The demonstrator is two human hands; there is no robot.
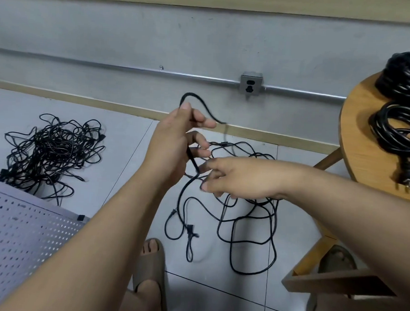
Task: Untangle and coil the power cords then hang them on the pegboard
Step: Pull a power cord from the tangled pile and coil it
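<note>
Centre frame, the left hand (176, 142) is pinching the thin black power cord (193, 160) up off the grey tiled floor (128, 156), arching a first loop, while the right hand (236, 178), fingers loosely spread, is reaching in, seemingly to feed slack.

Landmark: loose cord (243, 218) on floor in front of me.
- Left of it: bare floor tiles (126, 156), room for my hand to go down.
- Further left: tangled pile (51, 153) in way.
- Near-left: pegboard (19, 236) fills corner.
- Right of it: round table (355, 138) and wooden legs (328, 158) stand close, tight there.
- Behind it: wall (204, 37) stops reach.
- Near side: my sandal (152, 263).
- Above it: strand of it hangs from my left hand (174, 140), right by fingertips of my right hand (236, 178).
</note>
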